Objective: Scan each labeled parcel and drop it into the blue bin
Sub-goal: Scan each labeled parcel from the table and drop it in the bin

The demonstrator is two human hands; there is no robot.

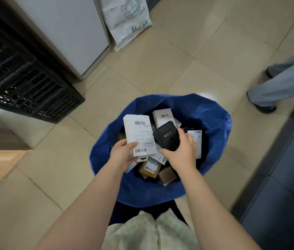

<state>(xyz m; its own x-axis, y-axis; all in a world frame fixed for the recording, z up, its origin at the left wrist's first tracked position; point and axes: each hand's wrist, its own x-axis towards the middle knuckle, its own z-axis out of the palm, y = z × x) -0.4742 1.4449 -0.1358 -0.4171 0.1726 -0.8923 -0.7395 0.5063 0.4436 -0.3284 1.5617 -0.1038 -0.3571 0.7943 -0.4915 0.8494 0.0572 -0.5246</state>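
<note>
Progress: blue bin holds many parcels | your left hand grips white parcel above it | right hand grasps scanner | drop pending

The blue bin gapes open above; parcels crowd its inside.

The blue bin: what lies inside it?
Inside the blue bin lie white labeled parcels and brown boxes. The left hand, its parcel, the right hand and its black scanner cover the middle; the bottom is hidden.
</note>
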